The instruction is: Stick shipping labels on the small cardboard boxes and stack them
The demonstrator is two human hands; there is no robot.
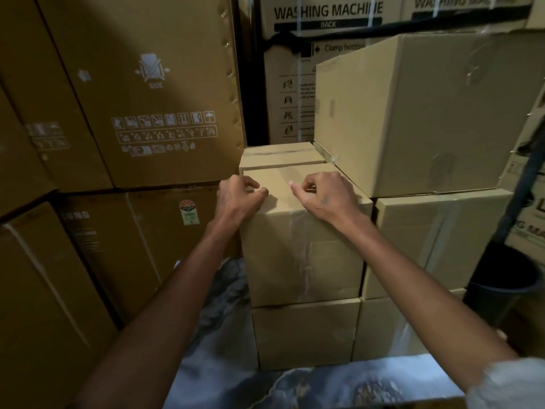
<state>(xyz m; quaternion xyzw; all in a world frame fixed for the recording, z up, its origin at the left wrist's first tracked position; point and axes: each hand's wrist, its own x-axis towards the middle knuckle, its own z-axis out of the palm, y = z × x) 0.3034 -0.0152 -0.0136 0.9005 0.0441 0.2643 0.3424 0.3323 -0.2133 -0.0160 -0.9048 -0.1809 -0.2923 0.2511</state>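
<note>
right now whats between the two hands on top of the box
Only bare cardboard of the box top lies between the left hand and right hand, in the head view.

Dim storeroom: tall appliance cartons (124, 93) rise at left, a washing-machine carton (327, 16) stands behind, and marbled grey floor (218, 364) shows below.

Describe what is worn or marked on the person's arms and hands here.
Both forearms are bare, with no gloves, rings or watch in view. The right hand has a small dark mark on its back. A pale, blurred sleeve edge shows at the right arm's upper end. The left hand is unmarked.
</note>
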